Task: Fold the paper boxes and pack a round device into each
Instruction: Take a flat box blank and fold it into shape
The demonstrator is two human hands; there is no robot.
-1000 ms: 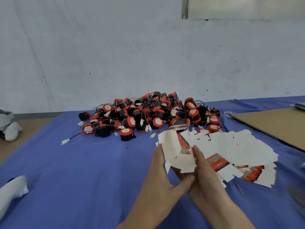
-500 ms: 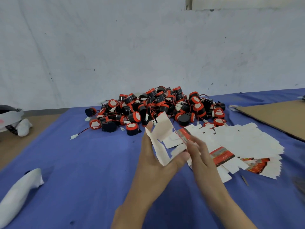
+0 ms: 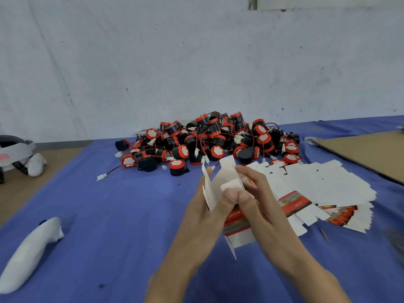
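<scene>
Folding of one paper box [image 3: 219,179] was in hand: it was held above the middle of the worktop [image 3: 122,215], pinched by the left hand [image 3: 207,213] and the right hand [image 3: 260,202], thumbs pressed on a flap [image 3: 231,185]. Next, its flaps likely needed tucking before one was fetched from the heap of round devices [image 3: 209,141] near the far edge.

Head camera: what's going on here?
A person is folding one white paper box with red print, gripped in the left hand and right hand, thumbs on a flap. It is only partly formed; no device picked yet. The pile of round black-and-orange devices lies behind it, the flat white box blanks to its right, on the blue cloth.
</scene>
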